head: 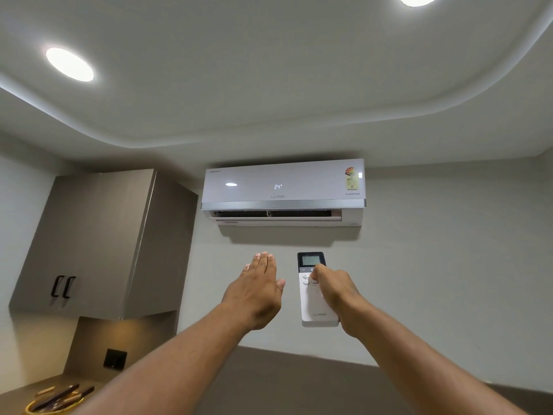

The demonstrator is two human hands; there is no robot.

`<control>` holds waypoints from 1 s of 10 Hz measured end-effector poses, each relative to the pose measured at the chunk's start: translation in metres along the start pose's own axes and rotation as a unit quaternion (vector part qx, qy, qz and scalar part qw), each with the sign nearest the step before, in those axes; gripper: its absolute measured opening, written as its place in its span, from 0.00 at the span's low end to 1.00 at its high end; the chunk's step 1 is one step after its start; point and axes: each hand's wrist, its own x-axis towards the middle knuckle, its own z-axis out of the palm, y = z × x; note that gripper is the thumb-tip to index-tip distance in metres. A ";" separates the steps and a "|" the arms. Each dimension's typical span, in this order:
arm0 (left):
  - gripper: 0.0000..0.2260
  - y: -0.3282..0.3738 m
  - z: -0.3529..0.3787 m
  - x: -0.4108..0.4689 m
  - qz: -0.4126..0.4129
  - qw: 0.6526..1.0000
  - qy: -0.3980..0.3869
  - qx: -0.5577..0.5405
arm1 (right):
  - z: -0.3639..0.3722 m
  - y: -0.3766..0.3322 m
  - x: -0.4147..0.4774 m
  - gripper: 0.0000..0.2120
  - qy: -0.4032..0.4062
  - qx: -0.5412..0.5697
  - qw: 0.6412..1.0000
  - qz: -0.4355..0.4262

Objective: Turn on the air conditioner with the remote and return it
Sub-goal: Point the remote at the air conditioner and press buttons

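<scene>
Remote: white body, dark top with a lit grey screen, held upright at about 5 o'clock from frame centre, pointing up toward the unit above it.
Right hand: wrapped around the remote's right edge and back, fingers curled behind where they can't be seen; thumb lies across the front, its tip on the button cluster just under the screen.
Left hand: flat and open, fingers together and stretched upward, holding nothing, just beside the remote at its 9 o'clock, not touching it.
Air conditioner: wall unit at 12 o'clock from the remote, front display showing 24°, bottom flap swung open.
Cabinet: grey upper cupboard at 9 o'clock, two black handles side by side.
Ceiling lights: two round lamps glowing, at 10 and 1 o'clock.
Yellow bowl: at 7 o'clock on the counter, dark-handled utensils lying in it.
</scene>
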 end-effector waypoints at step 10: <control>0.28 -0.004 -0.011 -0.004 -0.001 1.000 0.006 0.010 | 0.003 -0.006 -0.006 0.09 -0.007 0.000 1.000 -0.011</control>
